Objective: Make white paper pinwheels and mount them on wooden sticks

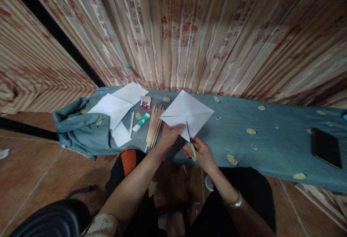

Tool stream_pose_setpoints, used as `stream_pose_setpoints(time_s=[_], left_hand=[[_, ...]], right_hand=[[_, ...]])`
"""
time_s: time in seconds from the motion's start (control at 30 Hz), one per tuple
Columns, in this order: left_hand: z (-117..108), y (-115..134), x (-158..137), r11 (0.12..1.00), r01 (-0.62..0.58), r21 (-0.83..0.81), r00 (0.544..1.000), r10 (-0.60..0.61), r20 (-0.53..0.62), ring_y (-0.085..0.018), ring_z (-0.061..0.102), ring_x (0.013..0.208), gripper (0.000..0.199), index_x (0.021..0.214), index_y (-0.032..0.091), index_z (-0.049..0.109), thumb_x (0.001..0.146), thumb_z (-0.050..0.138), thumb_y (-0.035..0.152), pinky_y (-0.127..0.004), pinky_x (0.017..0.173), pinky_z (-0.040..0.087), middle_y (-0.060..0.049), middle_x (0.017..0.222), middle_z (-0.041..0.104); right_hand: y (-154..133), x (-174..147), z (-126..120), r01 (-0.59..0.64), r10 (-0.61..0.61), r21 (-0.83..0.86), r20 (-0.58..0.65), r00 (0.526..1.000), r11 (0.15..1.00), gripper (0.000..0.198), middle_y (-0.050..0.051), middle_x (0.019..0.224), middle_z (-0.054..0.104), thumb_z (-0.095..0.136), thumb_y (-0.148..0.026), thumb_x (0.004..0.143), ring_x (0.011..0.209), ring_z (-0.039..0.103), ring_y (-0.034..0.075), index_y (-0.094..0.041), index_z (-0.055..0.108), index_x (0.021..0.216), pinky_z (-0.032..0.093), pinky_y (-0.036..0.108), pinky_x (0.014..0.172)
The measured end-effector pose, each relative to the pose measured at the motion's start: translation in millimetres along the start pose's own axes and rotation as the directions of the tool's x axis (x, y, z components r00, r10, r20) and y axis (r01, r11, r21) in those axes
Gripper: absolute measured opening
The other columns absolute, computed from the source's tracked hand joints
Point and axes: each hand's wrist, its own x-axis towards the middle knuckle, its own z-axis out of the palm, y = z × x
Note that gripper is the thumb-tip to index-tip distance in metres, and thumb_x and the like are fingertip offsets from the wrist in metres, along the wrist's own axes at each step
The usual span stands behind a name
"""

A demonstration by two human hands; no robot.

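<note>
My left hand (170, 134) pinches the lower left edge of a white square sheet of paper (191, 105), turned so that a corner points toward me. A slit runs inward from the sheet's left corner. In my right hand (202, 152) is a pair of scissors (193, 151) with pale green handles, fingers closed round the loops. A dark blade lies over the paper near its bottom corner, pointing toward the middle. The other blade is hidden beneath the sheet.
On the blue-green cloth (238, 117) lie wooden sticks (154, 125), a glue tube (141, 122), a white stick-like thing (131, 124), a small red box (145, 102) of metal pieces and more white paper (111, 108). A dark phone-like slab (326, 147) rests at right. A curtain (179, 34) hangs behind.
</note>
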Motion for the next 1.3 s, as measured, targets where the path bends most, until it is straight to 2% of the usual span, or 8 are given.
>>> stream_pose_setpoints(time_s=[0.2,0.43,0.83,1.2,1.3], left_hand=[[-1,-7,-2,0.997,0.036,0.066,0.999,-0.037,0.014,-0.018,0.060,0.068,0.026,0.074,0.014,0.067,0.052,0.077,0.026,-0.030,0.065,0.048,-0.004,0.071,0.068],[-2,-7,-2,0.997,0.015,0.075,1.000,-0.015,0.000,-0.018,0.062,0.069,0.026,0.078,0.016,0.068,0.054,0.076,0.023,-0.029,0.067,0.048,-0.002,0.074,0.069],[-2,-8,-4,0.995,0.048,0.091,0.998,-0.050,0.027,-0.016,0.057,0.064,0.021,0.066,0.015,0.065,0.052,0.076,0.026,-0.028,0.063,0.046,-0.002,0.067,0.065],[-3,-10,-2,0.988,0.017,0.151,0.999,-0.024,0.048,-0.018,0.059,0.067,0.018,0.065,0.015,0.066,0.055,0.074,0.028,-0.029,0.065,0.046,-0.003,0.068,0.066],[-3,-10,-2,0.988,0.015,0.154,0.999,-0.021,0.040,-0.017,0.059,0.066,0.020,0.070,0.015,0.067,0.055,0.074,0.026,-0.029,0.064,0.046,-0.003,0.070,0.067]], right_hand=[[3,0,-2,0.018,-0.018,0.001,-0.004,1.000,1.000,0.041,-0.002,0.060,0.065,0.074,-0.047,0.069,0.047,0.055,0.011,-0.020,0.054,0.093,0.040,0.022,0.045],[3,1,-2,0.014,-0.014,-0.009,-0.011,1.000,1.000,0.038,-0.002,0.059,0.064,0.074,-0.047,0.068,0.046,0.055,0.011,-0.021,0.052,0.085,0.040,0.022,0.044],[3,1,-3,0.019,-0.020,-0.054,-0.034,0.999,0.998,0.039,0.000,0.060,0.066,0.073,-0.049,0.069,0.047,0.056,0.012,-0.019,0.055,0.086,0.040,0.023,0.044],[3,1,-5,0.014,-0.015,-0.053,-0.028,0.999,0.999,0.039,0.000,0.062,0.067,0.074,-0.048,0.068,0.048,0.057,0.013,-0.019,0.056,0.087,0.041,0.024,0.046],[3,1,-5,0.016,-0.017,-0.047,-0.028,0.999,0.999,0.040,0.000,0.062,0.067,0.074,-0.048,0.069,0.047,0.056,0.012,-0.018,0.057,0.088,0.041,0.023,0.046]])
